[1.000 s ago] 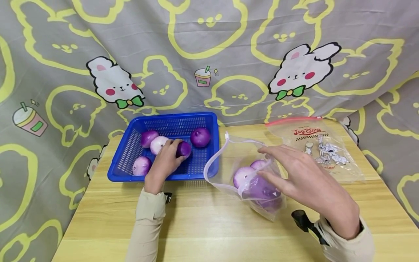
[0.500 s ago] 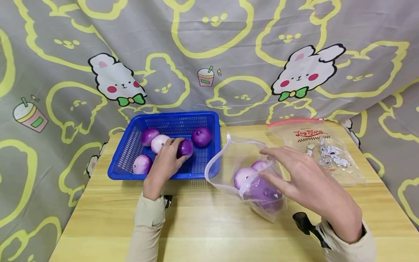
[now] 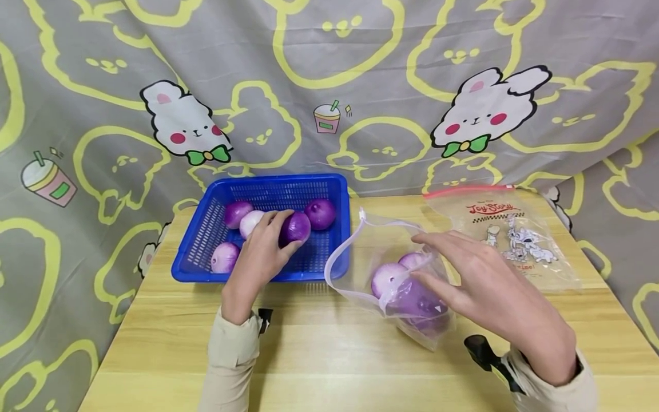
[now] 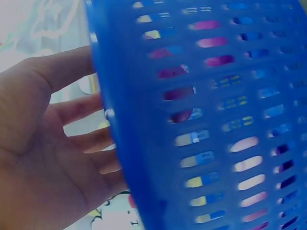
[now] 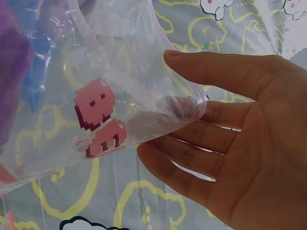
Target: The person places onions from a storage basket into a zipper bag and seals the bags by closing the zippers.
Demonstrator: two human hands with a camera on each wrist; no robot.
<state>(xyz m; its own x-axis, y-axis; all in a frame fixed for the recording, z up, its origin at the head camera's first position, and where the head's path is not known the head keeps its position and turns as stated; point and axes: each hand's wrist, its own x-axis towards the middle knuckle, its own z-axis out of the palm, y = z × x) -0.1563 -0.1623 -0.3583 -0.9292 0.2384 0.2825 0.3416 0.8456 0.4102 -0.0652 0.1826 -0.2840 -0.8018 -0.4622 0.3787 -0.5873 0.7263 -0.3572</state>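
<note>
My left hand [image 3: 262,246] reaches over the near rim of the blue plastic basket [image 3: 185,243] and grips a purple onion [image 3: 297,228], fingers over its left side, thumb at its front. In the left wrist view the fingertips are hidden behind the basket wall [image 4: 144,143]. My right hand [image 3: 486,280] holds the right side of the mouth of a clear zip bag [image 3: 350,260], its fingers and thumb curved around the edge. The bag stands open, with several onions [image 3: 389,278] inside. A pink printed figure [image 5: 98,117] shows on the bag in the right wrist view.
Other onions lie in the basket: one at its right [image 3: 320,213], others at its left [image 3: 225,257]. A flat zip bag with a red top [image 3: 504,229] lies at the back right of the wooden table [image 3: 309,355]. A patterned grey curtain [image 3: 304,51] hangs behind.
My left hand has raised the onion slightly and shifted it a little right, towards the onion at the basket's right side. My right hand keeps its place at the bag.
</note>
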